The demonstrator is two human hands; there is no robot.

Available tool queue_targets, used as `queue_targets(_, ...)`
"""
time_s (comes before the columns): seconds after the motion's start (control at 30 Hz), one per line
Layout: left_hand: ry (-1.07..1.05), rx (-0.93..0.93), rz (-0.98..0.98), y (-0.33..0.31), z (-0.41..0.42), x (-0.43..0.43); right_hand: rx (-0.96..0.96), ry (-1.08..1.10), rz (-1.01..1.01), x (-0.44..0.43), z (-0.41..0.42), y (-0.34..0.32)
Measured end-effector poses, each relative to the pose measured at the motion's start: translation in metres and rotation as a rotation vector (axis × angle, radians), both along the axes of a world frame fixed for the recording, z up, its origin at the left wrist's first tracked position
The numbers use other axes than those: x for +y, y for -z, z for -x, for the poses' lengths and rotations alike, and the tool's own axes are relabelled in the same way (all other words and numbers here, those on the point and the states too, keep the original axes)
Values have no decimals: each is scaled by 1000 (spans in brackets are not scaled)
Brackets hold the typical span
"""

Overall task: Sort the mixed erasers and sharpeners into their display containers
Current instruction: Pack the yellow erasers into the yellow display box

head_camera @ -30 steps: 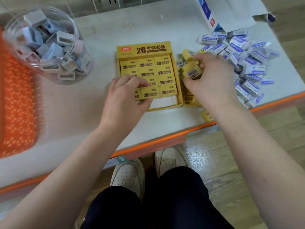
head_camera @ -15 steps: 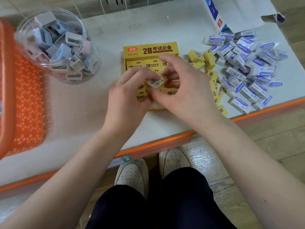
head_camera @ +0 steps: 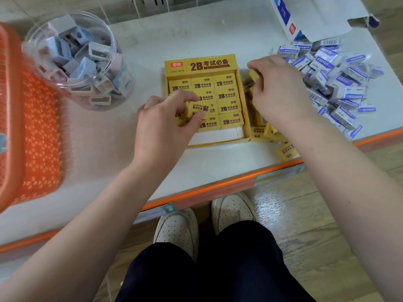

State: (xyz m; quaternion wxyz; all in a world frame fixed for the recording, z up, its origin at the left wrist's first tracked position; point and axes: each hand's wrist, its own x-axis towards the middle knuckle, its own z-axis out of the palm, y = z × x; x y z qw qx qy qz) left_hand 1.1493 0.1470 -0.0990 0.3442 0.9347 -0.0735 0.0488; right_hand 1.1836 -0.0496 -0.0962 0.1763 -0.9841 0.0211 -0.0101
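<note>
Left hand [head_camera: 165, 125], back uppermost, pinches a yellow eraser [head_camera: 199, 108] between the thumb, nearer the body than the grip, and the index finger, beyond it; the other fingers curl to the left of the grip. Right hand [head_camera: 281, 92], back uppermost, curls its fingers round a second yellow eraser [head_camera: 254, 75], seen only in part at the fingertips. Both bare forearms run back from the grips, wrists roughly straight

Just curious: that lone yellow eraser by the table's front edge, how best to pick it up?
Probably from above, with the grip on its two long sides: the eraser lies flat, label up, and nothing touches those sides.
</note>
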Motion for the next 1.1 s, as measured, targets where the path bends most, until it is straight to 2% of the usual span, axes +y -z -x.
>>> queue_targets(0.17, 10, 40, -31, 0, -2, -2, -171, 30, -46, 3, 12, 3)
queue_targets(0.3, 58, 42, -108, 7, -3, 0, -414, 61, -247, 13, 24, -9)
queue_targets(0.37, 56, 33, -135, 11, -3, 1, -349, 50, -382, 18, 27, -17)
queue_targets(0.43, 38, 8, -148, 14, -4, 2, -203, -30, -467, 26, 31, -17)
queue_targets(0.53, -6, 22, -135, 17, -4, 5, -83, -131, -456, 35, 36, -8)
queue_targets(0.63, -30, 60, -98, 18, -2, 7, -12, -139, -357, 33, 38, -4)
queue_targets(0.77, -41, 34, -112, 17, 1, 6, -3, -177, -226, 33, 41, -5)
queue_targets(1.1, -67, 23, -72, 19, 5, 5, -29, -173, -173, 38, 45, 5)
